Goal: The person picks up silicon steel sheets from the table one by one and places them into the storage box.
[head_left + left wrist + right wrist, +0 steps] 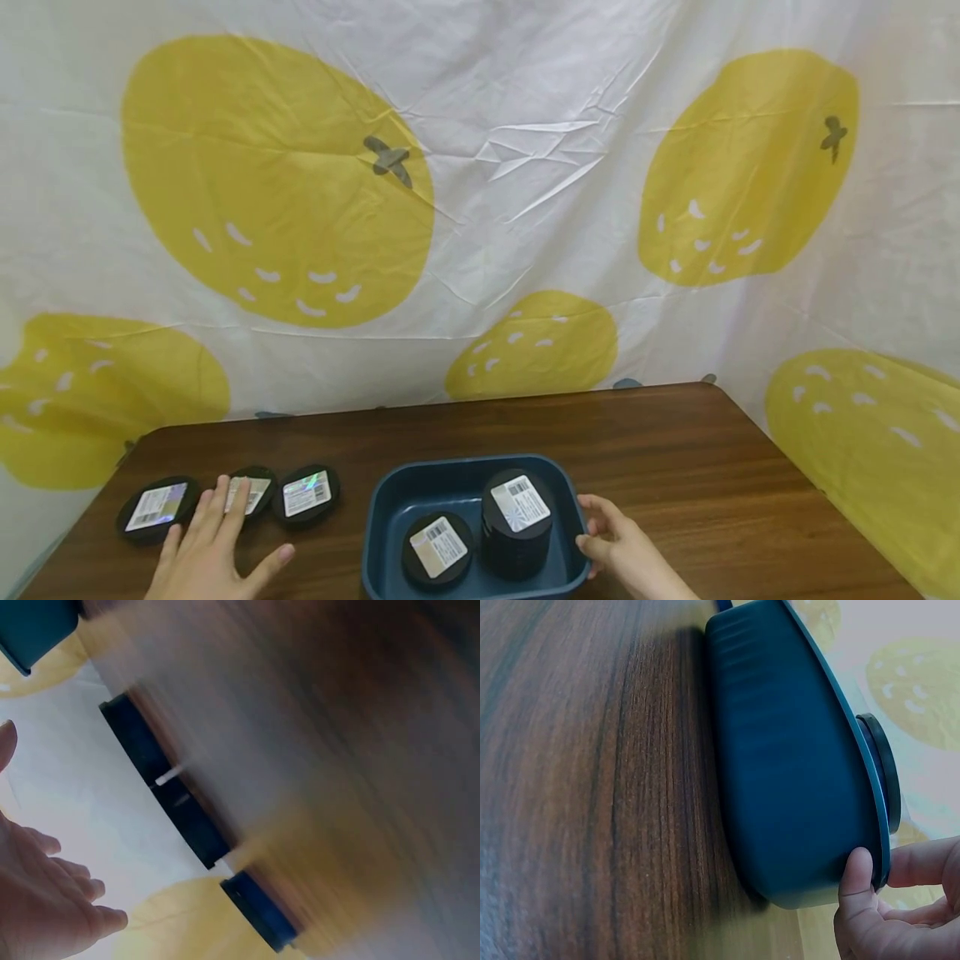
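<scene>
Black round containers (306, 497), three, labelled — in a crosswise row on the wood-grain table (645, 442), left of the blue bin (465, 460). Left hand (213, 550) nearer: hovering by the row, fingers outspread, empty. Right hand (618, 546) — pinching the bin's right rim.

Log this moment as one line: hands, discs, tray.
left hand: holds nothing, near three labelled black discs | right hand: grips blue tray by rim | tray: black disc beside taller black stack
</scene>
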{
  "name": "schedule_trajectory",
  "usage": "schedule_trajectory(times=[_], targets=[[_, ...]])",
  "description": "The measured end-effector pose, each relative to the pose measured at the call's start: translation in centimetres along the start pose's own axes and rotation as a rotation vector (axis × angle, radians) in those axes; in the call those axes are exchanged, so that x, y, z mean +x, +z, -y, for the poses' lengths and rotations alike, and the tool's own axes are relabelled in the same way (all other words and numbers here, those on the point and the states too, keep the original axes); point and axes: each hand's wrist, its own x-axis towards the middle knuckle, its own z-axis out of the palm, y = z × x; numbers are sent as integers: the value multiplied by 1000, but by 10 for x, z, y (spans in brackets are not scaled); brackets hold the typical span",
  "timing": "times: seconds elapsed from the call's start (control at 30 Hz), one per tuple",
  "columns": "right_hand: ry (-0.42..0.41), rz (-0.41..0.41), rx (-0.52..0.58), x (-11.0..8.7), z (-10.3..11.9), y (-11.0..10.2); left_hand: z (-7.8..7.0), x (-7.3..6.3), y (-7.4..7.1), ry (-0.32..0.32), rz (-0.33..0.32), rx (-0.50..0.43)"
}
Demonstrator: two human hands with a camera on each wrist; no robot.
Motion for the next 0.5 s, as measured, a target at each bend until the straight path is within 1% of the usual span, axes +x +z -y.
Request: schedule_trajectory(times=[0.1,0.23,0.4,0.5], targets=[[-2,5,0,0,0,0,10,-1,3,-15,-5,-4],[-2,7,0,1,-1,0,21,-1,4,-28,-13,15],[5,7,-4,0,-1,0,29,-3,2,-55,-32,44],[11,1,-4,0,0,0,34,-4,2,-67,-55,57]])
